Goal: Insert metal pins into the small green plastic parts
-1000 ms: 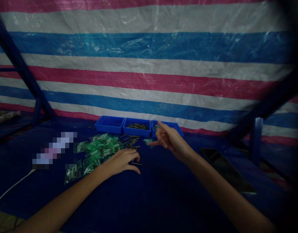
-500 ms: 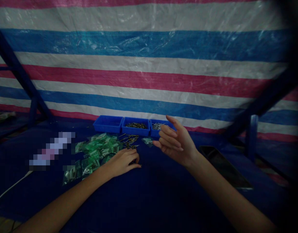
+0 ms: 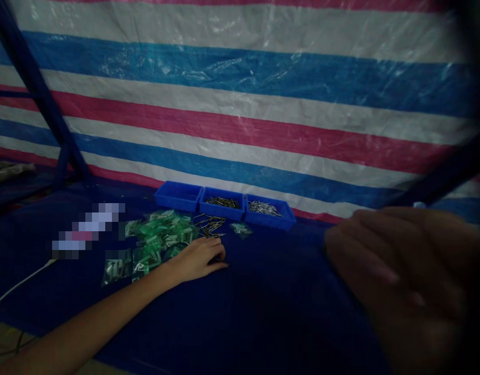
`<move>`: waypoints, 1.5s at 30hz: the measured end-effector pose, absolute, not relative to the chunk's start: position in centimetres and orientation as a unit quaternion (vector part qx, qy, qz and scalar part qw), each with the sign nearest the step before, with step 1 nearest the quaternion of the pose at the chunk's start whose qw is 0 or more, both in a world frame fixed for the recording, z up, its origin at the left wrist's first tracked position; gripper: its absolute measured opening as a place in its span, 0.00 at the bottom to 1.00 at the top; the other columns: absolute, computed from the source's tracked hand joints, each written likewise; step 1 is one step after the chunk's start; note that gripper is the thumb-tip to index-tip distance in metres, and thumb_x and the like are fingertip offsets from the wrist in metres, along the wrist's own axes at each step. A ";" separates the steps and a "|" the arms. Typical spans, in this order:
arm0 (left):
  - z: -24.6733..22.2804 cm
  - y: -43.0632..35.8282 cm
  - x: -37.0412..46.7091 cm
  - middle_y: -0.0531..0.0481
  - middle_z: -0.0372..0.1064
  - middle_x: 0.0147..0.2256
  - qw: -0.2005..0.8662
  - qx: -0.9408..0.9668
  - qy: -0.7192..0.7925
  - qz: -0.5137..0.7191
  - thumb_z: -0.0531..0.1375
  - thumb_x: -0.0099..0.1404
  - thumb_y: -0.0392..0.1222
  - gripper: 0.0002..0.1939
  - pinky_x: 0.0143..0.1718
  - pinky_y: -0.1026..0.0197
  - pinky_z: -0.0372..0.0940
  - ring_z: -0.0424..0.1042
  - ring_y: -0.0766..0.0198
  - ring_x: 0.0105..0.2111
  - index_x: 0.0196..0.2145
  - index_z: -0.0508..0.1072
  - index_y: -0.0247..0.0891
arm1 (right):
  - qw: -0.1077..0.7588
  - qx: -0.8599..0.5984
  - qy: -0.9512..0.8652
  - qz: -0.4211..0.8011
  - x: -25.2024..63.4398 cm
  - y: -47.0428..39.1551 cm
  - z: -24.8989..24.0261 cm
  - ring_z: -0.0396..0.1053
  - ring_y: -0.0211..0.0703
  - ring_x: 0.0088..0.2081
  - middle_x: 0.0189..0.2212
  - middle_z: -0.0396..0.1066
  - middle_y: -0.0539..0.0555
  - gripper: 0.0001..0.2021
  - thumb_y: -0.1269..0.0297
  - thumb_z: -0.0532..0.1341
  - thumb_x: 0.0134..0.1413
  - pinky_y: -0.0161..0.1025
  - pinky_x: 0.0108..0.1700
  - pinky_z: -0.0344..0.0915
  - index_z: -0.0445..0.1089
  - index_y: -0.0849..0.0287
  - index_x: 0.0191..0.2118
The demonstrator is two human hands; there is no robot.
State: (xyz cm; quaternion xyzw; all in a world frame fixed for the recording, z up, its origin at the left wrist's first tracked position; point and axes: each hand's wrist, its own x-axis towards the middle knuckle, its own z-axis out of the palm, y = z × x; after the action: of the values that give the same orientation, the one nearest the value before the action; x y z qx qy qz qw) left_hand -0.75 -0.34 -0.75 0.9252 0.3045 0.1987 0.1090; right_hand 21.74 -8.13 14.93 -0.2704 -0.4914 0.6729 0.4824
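My left hand [image 3: 200,258] lies low on the dark blue table, its fingers curled toward the thumb. A small dark thing seems to be between them, too hidden to name. Just beyond its fingertips are loose, thin, drill-bit-like metal pieces [image 3: 211,225]. Left of it spreads a pile of small green-tinted clear plastic bags [image 3: 161,234] with pieces inside. My right hand [image 3: 400,265] is raised large and close to the camera at the right, fingers bent and smeared by motion; whether it holds anything is not visible.
Three blue bins stand in a row: the left bin [image 3: 177,198], a middle bin [image 3: 223,211] with dark-golden pieces, and a right bin [image 3: 271,221] with silvery ones. One small bag [image 3: 242,229] lies before them. A white cable [image 3: 21,286] runs left. Behind hangs a striped sheet [image 3: 240,125].
My right hand has moved from in front of the right bin toward the camera and to the right, uncovering that bin. My left hand stays in place. The view has tilted slightly.
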 end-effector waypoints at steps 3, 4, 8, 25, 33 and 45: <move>-0.9 -0.3 -0.6 0.50 0.65 0.31 0.118 0.912 0.322 0.224 0.53 0.62 0.46 0.10 0.35 0.60 0.59 0.65 0.62 0.33 0.31 0.68 0.37 | 0.468 -0.353 -0.677 0.445 19.6 -6.8 13.9 0.52 0.31 0.09 0.06 0.56 0.46 0.25 0.47 0.51 0.50 0.37 0.24 0.66 0.62 0.53 0.10; -0.9 -0.3 -0.6 0.50 0.65 0.31 0.131 0.904 0.328 0.241 0.53 0.62 0.45 0.10 0.35 0.61 0.59 0.65 0.63 0.33 0.30 0.68 0.37 | 0.384 -0.395 -0.749 0.369 18.8 -6.3 13.3 0.57 0.32 0.12 0.11 0.64 0.47 0.20 0.50 0.55 0.50 0.35 0.23 0.65 0.66 0.55 0.14; -0.6 -0.2 -0.5 0.52 0.63 0.28 0.216 0.838 0.371 0.337 0.53 0.62 0.44 0.08 0.28 0.65 0.57 0.63 0.67 0.26 0.31 0.67 0.37 | 0.258 -0.482 -0.832 0.095 16.8 -4.5 10.5 0.69 0.39 0.26 0.31 0.73 0.52 0.09 0.56 0.60 0.47 0.33 0.26 0.61 0.73 0.54 0.30; 1.0 -0.8 -0.1 0.51 0.64 0.30 0.392 0.643 0.374 0.541 0.53 0.62 0.43 0.11 0.29 0.66 0.57 0.62 0.69 0.27 0.32 0.71 0.36 | 0.261 -0.495 -0.803 0.206 16.5 -1.2 5.2 0.69 0.37 0.23 0.27 0.74 0.50 0.11 0.54 0.60 0.46 0.30 0.22 0.59 0.74 0.54 0.33; 0.7 -1.0 0.2 0.49 0.65 0.31 0.363 0.666 0.372 0.536 0.54 0.61 0.43 0.11 0.29 0.66 0.58 0.63 0.67 0.29 0.32 0.73 0.35 | 0.282 -0.466 -0.782 0.302 16.2 -1.1 4.8 0.68 0.35 0.19 0.23 0.73 0.50 0.09 0.59 0.59 0.48 0.30 0.20 0.60 0.74 0.58 0.30; -0.3 0.1 -0.2 0.50 0.65 0.31 0.279 0.680 0.440 0.515 0.56 0.59 0.42 0.09 0.25 0.66 0.57 0.64 0.67 0.28 0.32 0.73 0.37 | 0.372 -0.422 -0.677 0.476 16.8 1.3 1.4 0.65 0.32 0.19 0.21 0.69 0.50 0.12 0.57 0.62 0.44 0.30 0.18 0.61 0.72 0.62 0.31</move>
State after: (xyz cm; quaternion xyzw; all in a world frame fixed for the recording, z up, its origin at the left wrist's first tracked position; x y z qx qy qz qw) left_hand -0.23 0.15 -0.26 0.6804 0.4404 0.5152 0.2787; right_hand 16.75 1.31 1.38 -0.4216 -0.6766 0.4755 0.3720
